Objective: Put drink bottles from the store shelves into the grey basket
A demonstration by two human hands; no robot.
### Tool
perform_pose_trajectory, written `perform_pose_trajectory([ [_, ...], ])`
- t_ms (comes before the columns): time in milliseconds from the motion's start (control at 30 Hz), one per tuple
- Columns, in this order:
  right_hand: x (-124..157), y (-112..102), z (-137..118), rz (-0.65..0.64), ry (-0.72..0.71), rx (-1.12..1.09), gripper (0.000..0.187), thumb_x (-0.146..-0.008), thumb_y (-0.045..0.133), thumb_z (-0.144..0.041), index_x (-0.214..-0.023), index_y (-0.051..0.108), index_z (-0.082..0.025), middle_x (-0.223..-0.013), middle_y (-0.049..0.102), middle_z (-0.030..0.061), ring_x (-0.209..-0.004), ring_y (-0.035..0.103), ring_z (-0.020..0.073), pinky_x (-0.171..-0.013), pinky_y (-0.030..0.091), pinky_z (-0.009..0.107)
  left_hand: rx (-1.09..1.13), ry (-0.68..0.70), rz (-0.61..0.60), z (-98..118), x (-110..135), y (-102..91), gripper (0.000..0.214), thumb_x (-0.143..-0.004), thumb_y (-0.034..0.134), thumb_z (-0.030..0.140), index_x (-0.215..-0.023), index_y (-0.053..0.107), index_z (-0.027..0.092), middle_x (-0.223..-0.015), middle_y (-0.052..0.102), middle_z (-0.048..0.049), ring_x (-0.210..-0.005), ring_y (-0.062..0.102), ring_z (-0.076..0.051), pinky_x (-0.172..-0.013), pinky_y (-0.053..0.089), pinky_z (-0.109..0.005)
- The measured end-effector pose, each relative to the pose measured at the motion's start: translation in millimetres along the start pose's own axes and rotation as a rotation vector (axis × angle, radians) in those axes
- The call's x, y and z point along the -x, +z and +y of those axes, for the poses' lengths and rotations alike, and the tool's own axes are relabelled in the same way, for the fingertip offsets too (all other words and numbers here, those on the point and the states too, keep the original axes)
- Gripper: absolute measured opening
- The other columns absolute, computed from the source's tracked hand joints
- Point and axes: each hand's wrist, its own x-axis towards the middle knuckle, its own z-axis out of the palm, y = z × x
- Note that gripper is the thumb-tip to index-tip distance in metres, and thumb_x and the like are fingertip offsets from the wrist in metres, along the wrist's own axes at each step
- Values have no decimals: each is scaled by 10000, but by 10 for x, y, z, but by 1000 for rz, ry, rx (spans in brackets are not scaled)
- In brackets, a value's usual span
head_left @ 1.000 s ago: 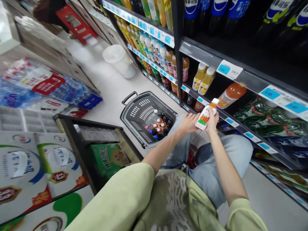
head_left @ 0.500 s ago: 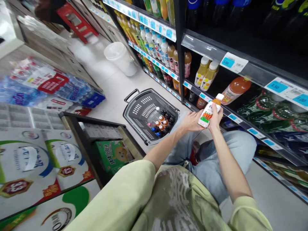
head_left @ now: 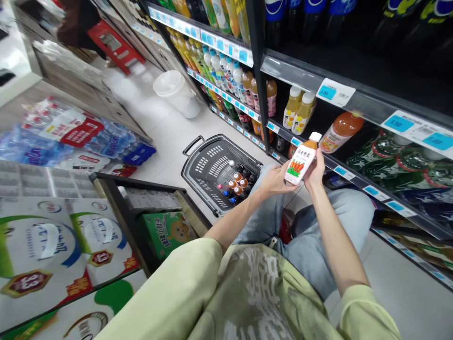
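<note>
I crouch in a shop aisle and hold a small juice bottle [head_left: 300,162] with a white cap, an orange neck and a white label showing carrots. My right hand [head_left: 314,171] is wrapped round its back. My left hand [head_left: 274,181] cups its lower end, fingers curled against it. The bottle tilts toward the drink shelf [head_left: 357,182] just in front of me. On that shelf an orange juice bottle [head_left: 340,130] lies on its side, and two yellow juice bottles [head_left: 299,112] stand upright.
A grey shopping basket [head_left: 208,163] with several small bottles stands on the floor to the left of my knees. A white bucket [head_left: 177,93] sits further down the aisle. Water packs [head_left: 81,137] and printed cartons [head_left: 46,245] fill the left side. Shelves of drinks line the right.
The bottle and both hands have shifted slightly left and its label has turned more toward me. The view has swung a little.
</note>
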Motion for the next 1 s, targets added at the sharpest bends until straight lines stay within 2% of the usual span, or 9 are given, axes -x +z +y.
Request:
perform_pose_trajectory([
  [67, 5, -1, -34, -15, 42, -36, 405, -897, 707, -628, -993, 725, -236, -974, 780, 3, -956, 774, 222, -857, 639, 361, 48, 6, -9, -56, 37, -17, 1072, -812, 763, 658, -1650, 331, 147, -1300, 758, -169, -1104, 761, -335, -1048, 540, -458],
  [200, -11, -10, -46, -24, 121, -73, 374, -828, 825, -578, -950, 725, -239, -900, 780, -10, -869, 770, 204, -798, 643, 331, 97, 53, -52, -129, 81, -83, 1124, -819, 753, 651, -1686, 259, 133, -1244, 768, -168, -1057, 757, -344, -1031, 554, -484],
  [300, -44, -18, -21, -14, 114, -81, 411, -779, 879, -590, -910, 695, -247, -851, 759, -33, -820, 756, 175, -748, 638, 292, 113, 45, -16, -125, 79, -106, 1123, -836, 733, 632, -1696, 224, 121, -1293, 743, -188, -1109, 742, -356, -1016, 564, -491],
  [467, -75, -20, 22, 79, 82, -27, 496, -692, 946, -587, -886, 635, -252, -798, 727, -64, -711, 716, 134, -639, 607, 245, 128, 2, 98, -114, 59, -62, 1061, -799, 796, 616, -1646, 338, 170, -1455, 661, -195, -1303, 671, -357, -1091, 551, -484],
  [567, -64, -2, 15, 69, 30, 81, 520, -684, 949, -580, -956, 628, -274, -784, 710, -82, -651, 688, 127, -558, 565, 232, 112, -13, 140, -132, 74, -37, 976, -790, 813, 565, -1590, 417, 169, -1401, 694, -187, -1250, 703, -345, -1049, 577, -474],
  [667, -52, 35, -27, -17, -15, 111, 465, -742, 897, -614, -928, 640, -273, -788, 707, -74, -690, 700, 134, -605, 580, 237, 88, 2, 117, -139, 96, -51, 936, -763, 822, 562, -1534, 471, 166, -1279, 749, -168, -1112, 757, -340, -978, 599, -468],
  [800, -49, 82, -103, -108, 42, 114, 436, -800, 830, -650, -955, 694, -265, -896, 788, -9, -834, 762, 210, -734, 631, 323, 39, 63, 40, -110, 92, -96, 863, -743, 803, 663, -1397, 562, 155, -1106, 780, -147, -1006, 774, -352, -942, 599, -484],
  [1000, -46, 115, -164, -153, 56, 108, 420, -800, 844, -622, -985, 737, -260, -962, 828, 9, -870, 781, 231, -774, 638, 351, 20, 69, 36, -81, 68, -104, 829, -760, 785, 673, -1360, 560, 147, -1090, 779, -150, -980, 773, -349, -929, 594, -485],
])
